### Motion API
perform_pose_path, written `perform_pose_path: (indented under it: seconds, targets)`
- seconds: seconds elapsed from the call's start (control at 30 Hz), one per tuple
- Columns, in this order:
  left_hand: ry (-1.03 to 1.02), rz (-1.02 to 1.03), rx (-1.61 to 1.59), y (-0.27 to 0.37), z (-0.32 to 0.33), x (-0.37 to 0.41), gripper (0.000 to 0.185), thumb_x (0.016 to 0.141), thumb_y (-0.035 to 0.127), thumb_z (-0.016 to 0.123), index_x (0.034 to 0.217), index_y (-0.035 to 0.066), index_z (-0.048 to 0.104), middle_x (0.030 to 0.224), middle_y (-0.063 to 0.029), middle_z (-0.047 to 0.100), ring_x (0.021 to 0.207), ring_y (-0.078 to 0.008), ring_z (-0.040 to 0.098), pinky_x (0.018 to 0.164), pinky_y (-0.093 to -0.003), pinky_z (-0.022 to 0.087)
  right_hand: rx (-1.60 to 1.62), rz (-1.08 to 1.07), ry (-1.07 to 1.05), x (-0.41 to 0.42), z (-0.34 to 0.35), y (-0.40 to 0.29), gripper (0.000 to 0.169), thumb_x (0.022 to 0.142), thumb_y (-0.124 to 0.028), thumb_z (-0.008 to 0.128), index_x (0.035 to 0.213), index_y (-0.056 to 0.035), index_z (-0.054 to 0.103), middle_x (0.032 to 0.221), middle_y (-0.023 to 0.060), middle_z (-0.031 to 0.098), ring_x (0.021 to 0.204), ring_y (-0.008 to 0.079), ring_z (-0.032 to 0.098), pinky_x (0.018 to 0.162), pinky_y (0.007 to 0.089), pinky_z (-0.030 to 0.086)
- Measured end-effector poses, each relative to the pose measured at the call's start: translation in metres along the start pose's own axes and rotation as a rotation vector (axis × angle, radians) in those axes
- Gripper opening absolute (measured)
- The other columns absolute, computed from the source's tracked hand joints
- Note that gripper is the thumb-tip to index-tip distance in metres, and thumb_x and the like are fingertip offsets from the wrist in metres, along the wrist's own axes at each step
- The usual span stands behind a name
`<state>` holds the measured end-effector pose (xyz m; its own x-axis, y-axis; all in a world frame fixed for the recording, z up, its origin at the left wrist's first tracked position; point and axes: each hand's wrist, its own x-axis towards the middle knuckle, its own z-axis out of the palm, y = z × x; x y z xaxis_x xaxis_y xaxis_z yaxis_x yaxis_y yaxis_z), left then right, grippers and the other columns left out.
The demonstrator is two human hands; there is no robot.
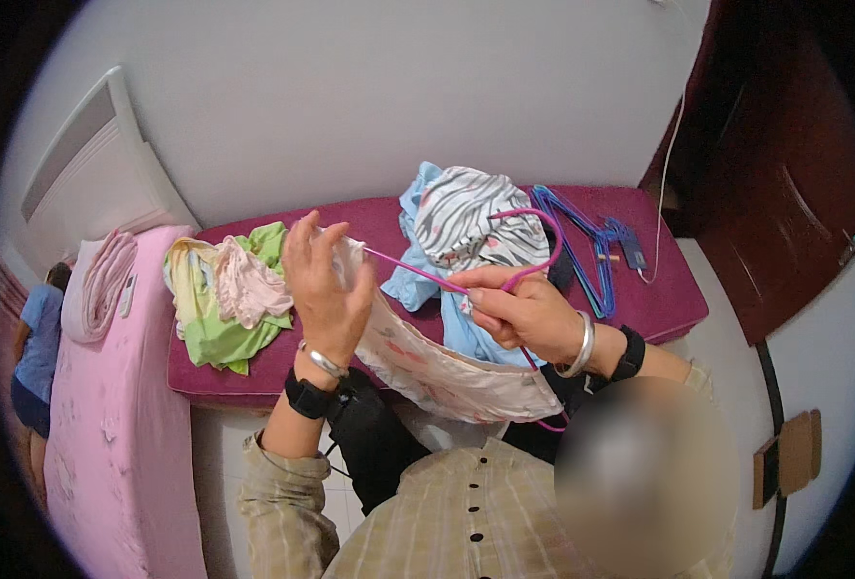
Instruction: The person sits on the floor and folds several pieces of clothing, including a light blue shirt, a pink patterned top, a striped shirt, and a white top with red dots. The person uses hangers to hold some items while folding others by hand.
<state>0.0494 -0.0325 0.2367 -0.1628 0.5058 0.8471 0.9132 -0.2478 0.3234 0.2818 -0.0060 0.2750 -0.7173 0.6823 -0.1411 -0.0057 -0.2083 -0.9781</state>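
Observation:
My right hand [518,307] grips a magenta clothes hanger [416,271] near the base of its hook, which curves up above my fingers. A pale floral garment [427,369] hangs slanting below the hanger. One end of the hanger goes into the cloth at the left; another magenta piece shows under the garment's lower right corner. My left hand [329,289] is at that left end, back towards me, with the cloth between its spread fingers and thumb. Its fingertip contact is partly hidden. Both wrists wear a silver bangle and a black band.
A maroon padded bench [355,213] bears green, yellow and pink clothes [232,289], a blue and striped pile [478,217], blue hangers [579,246] and a cabled dark device [628,250]. Left stands a pink-covered bed [127,405], with another person [36,354] beyond. A cardboard box [789,456] lies right.

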Motion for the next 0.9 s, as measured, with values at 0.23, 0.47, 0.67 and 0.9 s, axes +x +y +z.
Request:
perform_pose_path:
  seconds: [0.23,0.47,0.67,0.9]
  targets:
    - [-0.065,-0.101,-0.101,-0.006,-0.005,-0.003,0.021,0.072,0.003,0.051,0.090,0.004,0.062,0.084,-0.0124,0.062,0.096,-0.0309,0.054,0.086,-0.0410,0.039,-0.064,0.052,-0.031,0.001,-0.008,0.013,0.031,0.091,-0.017,0.047,0.117,-0.0017,0.053,0.060,-0.0049,0.043,0.048,0.0022,0.036,0.041,0.0181,0.028]
    - [-0.018,-0.431,-0.450,-0.060,-0.009,-0.013,0.018,0.078,0.002,0.047,0.088,-0.003,0.062,0.068,-0.0027,0.058,0.059,-0.0096,0.053,0.054,-0.0244,0.043,-0.211,0.009,-0.009,-0.004,-0.019,0.020,0.030,0.091,-0.017,0.045,0.114,-0.0016,0.056,0.058,-0.0046,0.045,0.049,0.0027,0.038,0.044,0.0188,0.030]
    - [-0.113,-0.653,-0.569,-0.077,0.002,-0.043,0.017,0.083,0.007,0.047,0.091,0.000,0.060,0.068,0.0023,0.054,0.057,-0.0043,0.045,0.050,-0.0194,0.037,-0.017,-0.119,0.078,-0.014,-0.034,0.018,0.028,0.091,-0.012,0.045,0.114,0.0024,0.054,0.065,0.0000,0.050,0.053,0.0053,0.039,0.049,0.0195,0.033]
    - [-0.293,-0.650,-0.559,-0.066,0.021,-0.077,0.018,0.082,0.005,0.045,0.091,-0.002,0.059,0.078,-0.0020,0.058,0.069,-0.0081,0.051,0.063,-0.0220,0.042,0.428,-0.873,0.221,-0.022,-0.087,-0.025,0.023,0.094,-0.020,0.045,0.109,-0.0047,0.054,0.064,-0.0020,0.044,0.058,0.0089,0.037,0.058,0.0261,0.034]
